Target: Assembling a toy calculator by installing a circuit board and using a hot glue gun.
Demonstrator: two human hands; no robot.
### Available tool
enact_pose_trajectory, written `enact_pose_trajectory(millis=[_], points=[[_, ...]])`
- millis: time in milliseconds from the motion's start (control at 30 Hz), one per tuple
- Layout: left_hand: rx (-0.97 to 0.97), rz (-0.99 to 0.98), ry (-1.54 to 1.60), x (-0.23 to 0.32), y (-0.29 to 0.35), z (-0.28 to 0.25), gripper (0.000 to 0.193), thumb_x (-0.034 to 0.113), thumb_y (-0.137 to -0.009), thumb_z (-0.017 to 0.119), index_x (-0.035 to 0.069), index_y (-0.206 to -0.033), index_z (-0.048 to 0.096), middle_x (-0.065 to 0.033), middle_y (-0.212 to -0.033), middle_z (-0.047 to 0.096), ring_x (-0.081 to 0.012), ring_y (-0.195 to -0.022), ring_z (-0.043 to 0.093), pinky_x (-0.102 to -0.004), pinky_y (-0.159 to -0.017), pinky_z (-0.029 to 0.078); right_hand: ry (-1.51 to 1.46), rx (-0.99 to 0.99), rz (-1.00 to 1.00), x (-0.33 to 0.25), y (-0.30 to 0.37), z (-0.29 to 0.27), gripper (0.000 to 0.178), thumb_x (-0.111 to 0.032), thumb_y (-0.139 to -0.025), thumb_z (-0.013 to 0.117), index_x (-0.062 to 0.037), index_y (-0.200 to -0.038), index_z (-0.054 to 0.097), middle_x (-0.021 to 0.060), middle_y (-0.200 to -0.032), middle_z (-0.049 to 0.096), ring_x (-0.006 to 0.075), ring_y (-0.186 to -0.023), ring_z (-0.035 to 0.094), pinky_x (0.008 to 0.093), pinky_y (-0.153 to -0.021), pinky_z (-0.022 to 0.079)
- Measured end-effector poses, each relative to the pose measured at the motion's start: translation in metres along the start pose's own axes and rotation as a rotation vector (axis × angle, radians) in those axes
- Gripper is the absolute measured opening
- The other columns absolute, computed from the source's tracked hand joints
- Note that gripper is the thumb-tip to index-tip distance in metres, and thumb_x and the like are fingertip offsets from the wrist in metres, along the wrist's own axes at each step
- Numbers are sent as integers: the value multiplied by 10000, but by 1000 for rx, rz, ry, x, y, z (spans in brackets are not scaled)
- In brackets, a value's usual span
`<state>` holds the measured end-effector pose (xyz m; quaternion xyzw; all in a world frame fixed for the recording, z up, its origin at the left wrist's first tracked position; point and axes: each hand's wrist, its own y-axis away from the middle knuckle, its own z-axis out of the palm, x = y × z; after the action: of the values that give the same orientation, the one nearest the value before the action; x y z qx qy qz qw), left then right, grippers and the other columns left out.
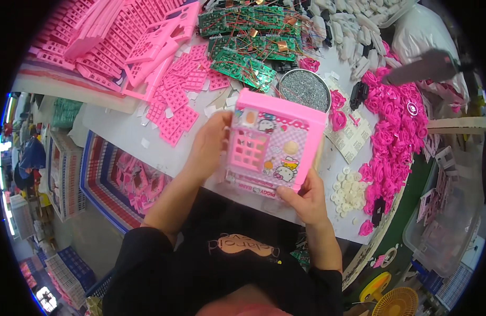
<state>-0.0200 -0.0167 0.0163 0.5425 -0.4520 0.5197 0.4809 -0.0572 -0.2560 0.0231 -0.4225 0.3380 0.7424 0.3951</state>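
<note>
A pink plastic toy piggy bank housing (pixel 314 137) is held up over the near edge of the table, its printed front with cartoon figures facing up. A square grid of openings shows on the left part of that front. My left hand (pixel 210 141) is closed on the housing's left side, its fingertips partly hidden behind it. My right hand (pixel 308 199) grips the lower right corner, with the thumb on the front face. Just beyond the housing stands a round bowl of small metal screws (pixel 304 88). Pink rubber keypads (pixel 174 102) lie to the left.
Stacked pink panels (pixel 100 37) fill the far left. Green circuit boards (pixel 248 45) with wires lie at the back, white parts (pixel 353 26) beside them. Pink coiled cords (pixel 385 121) and white discs (pixel 349 190) lie right. A blurred dark tool (pixel 422 67) hangs above the cords.
</note>
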Motion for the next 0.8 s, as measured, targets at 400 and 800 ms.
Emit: enact_pose_trajectory(millis=[400, 800], points=[[-115, 135, -251, -22, 29, -9, 340, 196, -1056, 402, -29, -899, 602, -111, -781, 602, -116, -726, 513, -311, -657, 434, 18, 19, -28, 9, 8, -1, 634, 24, -883, 692, 26, -1429, 370, 145, -1328, 583, 218, -1206, 594, 376, -1030, 488], [-91, 408, -169, 24, -13, 7, 380, 311, -1049, 498, -4, -896, 644, -78, -766, 610, -155, -694, 559, -312, -669, 444, 245, -6, 106, -4, 13, -18, 469, -25, -880, 712, 12, -1311, 530, 119, -1269, 625, 205, -1136, 618, 352, -971, 499]])
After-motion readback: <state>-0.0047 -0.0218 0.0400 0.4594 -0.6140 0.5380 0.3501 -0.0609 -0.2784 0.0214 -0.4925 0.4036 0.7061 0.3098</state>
